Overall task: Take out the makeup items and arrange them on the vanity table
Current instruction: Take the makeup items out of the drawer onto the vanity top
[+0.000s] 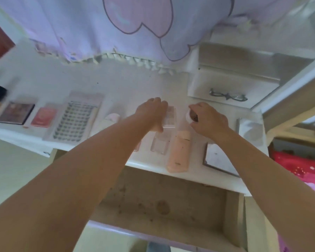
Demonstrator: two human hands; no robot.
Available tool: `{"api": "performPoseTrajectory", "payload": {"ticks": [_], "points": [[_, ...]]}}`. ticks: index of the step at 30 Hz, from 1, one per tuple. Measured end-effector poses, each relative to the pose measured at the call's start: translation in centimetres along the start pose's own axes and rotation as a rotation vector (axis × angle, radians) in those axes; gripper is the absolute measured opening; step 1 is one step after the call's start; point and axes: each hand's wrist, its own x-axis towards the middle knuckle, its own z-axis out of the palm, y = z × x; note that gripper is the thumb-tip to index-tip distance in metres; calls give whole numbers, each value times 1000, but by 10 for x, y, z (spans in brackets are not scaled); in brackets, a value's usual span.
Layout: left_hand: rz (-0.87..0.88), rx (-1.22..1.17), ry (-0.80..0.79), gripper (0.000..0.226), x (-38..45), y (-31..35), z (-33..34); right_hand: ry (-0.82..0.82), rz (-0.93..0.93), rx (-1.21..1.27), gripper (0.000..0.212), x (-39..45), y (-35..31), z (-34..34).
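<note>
Reaching both arms forward over open drawer (162, 206) to vanity table (127, 84). Left forearm extended long and diagonal, left hand (152, 113) palm-down, fingers curved over clear compact case (169, 117), thumb at its near edge; grip looks like a hold on the case, blurred at the fingertips. Right forearm angled in from the right, wrist bent, right hand (209, 119) curled round small round jar (191, 116), fingers over the top, jar's brown content showing on the left side. Hands near each other, not touching, case and jar just beside one another on the tabletop.

Laid out on table, left to right: dark palette (15, 112), pink compact (43, 117), lash tray (76, 122), pale pink capped bottle (110, 120) partly hidden by left arm. Near front edge: clear box (160, 144), peach tube (180, 151) lying flat, end overhanging the edge slightly. Flat mirror-like panel (218, 160) under right forearm. Small drawer unit (231, 88) with bow handle at back right. Lilac curtain (116, 24) hanging behind the table. Drawer interior stained, contents not discernible.
</note>
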Motion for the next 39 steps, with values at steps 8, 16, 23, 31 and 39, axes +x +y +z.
{"api": "performPoseTrajectory", "payload": {"ticks": [8, 16, 23, 31, 39], "points": [[46, 28, -61, 58, 46, -4, 24, -49, -73, -126, 35, 22, 18, 16], [109, -156, 304, 50, -60, 2, 55, 481, -263, 230, 20, -97, -15, 44], [160, -190, 121, 39, -217, 9, 160, -278, -368, -166, 22, -197, -22, 118], [68, -15, 363, 39, -241, 7, 233, -210, 463, -89, 77, -162, 33, 174], [17, -115, 382, 36, -236, 7, 248, -10, 519, 18, 70, -143, 38, 188]]}}
